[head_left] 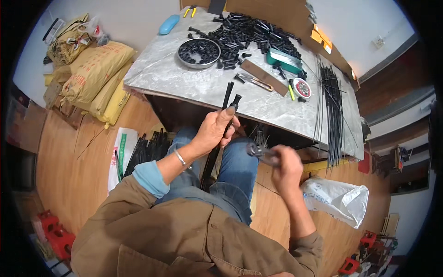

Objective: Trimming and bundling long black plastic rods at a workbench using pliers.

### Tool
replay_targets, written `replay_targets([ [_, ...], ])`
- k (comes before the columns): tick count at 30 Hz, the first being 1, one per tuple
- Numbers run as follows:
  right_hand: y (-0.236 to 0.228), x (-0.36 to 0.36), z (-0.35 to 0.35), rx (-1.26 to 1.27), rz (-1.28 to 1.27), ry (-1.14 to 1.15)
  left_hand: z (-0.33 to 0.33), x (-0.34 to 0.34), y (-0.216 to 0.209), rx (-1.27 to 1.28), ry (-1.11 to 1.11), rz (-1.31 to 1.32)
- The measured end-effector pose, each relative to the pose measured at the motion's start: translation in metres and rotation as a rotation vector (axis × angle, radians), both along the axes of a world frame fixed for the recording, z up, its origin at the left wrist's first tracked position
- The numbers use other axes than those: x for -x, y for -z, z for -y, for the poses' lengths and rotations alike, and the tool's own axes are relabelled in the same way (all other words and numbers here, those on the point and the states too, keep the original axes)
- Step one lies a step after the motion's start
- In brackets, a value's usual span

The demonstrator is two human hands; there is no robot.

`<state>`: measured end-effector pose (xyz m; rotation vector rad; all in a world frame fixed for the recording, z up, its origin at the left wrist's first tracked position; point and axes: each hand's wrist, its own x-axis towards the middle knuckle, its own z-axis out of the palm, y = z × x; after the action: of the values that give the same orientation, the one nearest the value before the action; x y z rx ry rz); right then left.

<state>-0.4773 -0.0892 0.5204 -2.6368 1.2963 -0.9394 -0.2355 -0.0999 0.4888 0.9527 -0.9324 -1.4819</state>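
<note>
Right hand, nearest, was clenched round dark tool, too blurred to name! Left hand gripped black flared-end piece tilted above knees, thumb pressed against it, black rods jutted up just beside. Beyond, grey table: bundle of thin black wires overhung near edge, metal bowl held small black parts, big black heap sprawled behind, yellow-handled pliers lay by far edge.
</note>
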Motion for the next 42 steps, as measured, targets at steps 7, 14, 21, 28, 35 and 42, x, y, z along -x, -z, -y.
replay_targets([
  [7,-0.008,0.035,0.177,-0.080,-0.182,0.532,0.016,0.011,0.005,-0.017,0.084,0.003],
  [14,-0.008,0.037,0.276,-0.193,-0.311,0.629,0.031,0.010,0.012,-0.070,0.119,0.009],
  [21,-0.002,0.034,0.290,-0.206,-0.379,0.619,0.042,0.007,0.018,-0.116,0.129,-0.035],
  [28,-0.018,0.041,0.282,-0.186,-0.235,0.738,0.042,0.010,0.020,-0.109,0.144,-0.036],
  [35,-0.011,0.013,0.182,-1.208,1.259,0.012,0.024,0.007,0.004,-0.013,-0.020,-0.008],
  [42,0.015,-0.083,0.059,-1.316,1.621,-0.284,-0.002,0.014,-0.015,0.163,-0.124,0.006],
])
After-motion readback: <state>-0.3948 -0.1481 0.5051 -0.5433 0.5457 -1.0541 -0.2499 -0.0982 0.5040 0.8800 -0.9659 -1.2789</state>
